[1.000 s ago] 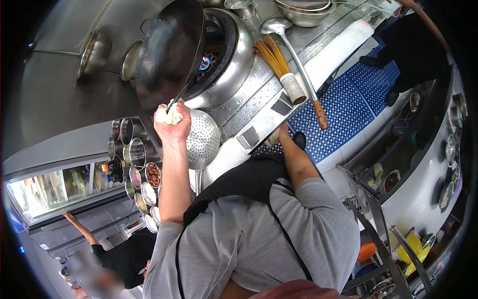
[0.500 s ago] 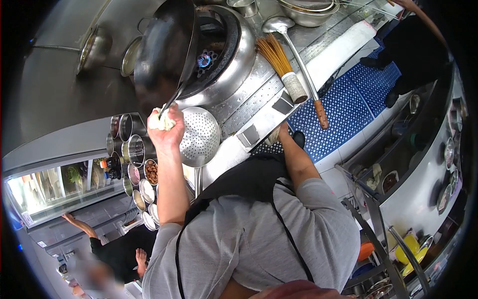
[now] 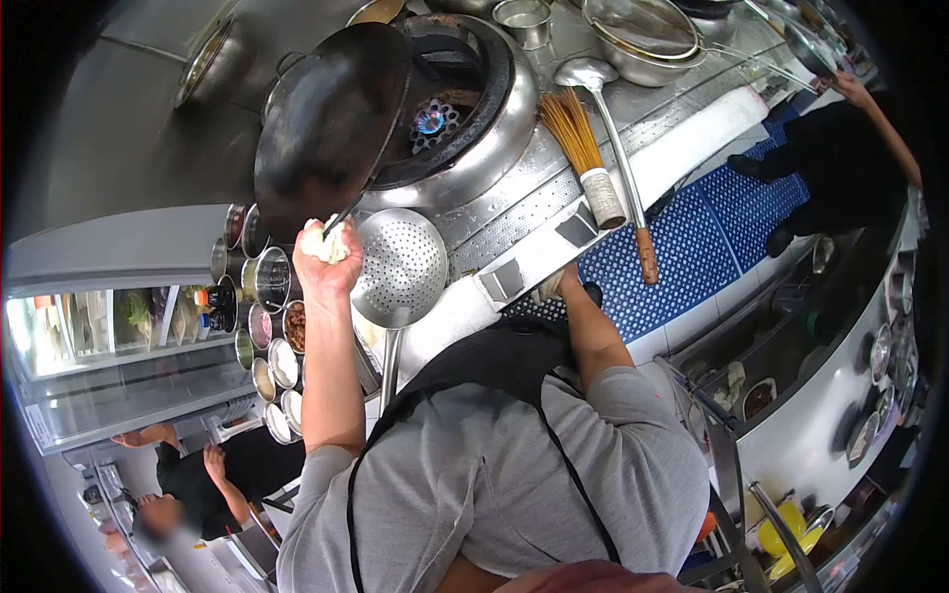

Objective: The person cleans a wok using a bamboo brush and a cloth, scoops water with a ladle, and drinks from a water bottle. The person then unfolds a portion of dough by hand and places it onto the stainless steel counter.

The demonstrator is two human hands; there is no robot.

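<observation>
My left hand (image 3: 328, 265) is closed around the handle of a black wok (image 3: 331, 124), with a folded white cloth (image 3: 324, 243) between palm and handle. The wok is tilted up on its side, next to a round steel stove ring (image 3: 514, 138) where a blue flame (image 3: 430, 120) burns. Just right of that hand lies a perforated strainer (image 3: 400, 265), its handle toward my body. My right hand (image 3: 567, 283) is low by the counter edge, at a beige cloth (image 3: 547, 290) that it appears to grip; its fingers are mostly hidden.
A bamboo brush (image 3: 588, 158) and a long-handled ladle (image 3: 618, 148) lie on the counter to the right. Metal ingredient pots (image 3: 267, 277) stand at left. One co-worker (image 3: 213, 479) is at lower left, another (image 3: 840, 158) at upper right beside a blue mat (image 3: 682, 232).
The wok's dark inside faces me more, and it still stands tilted in my left hand. The view has shifted slightly. The left co-worker's arms have moved; the right one's hand now shows.
</observation>
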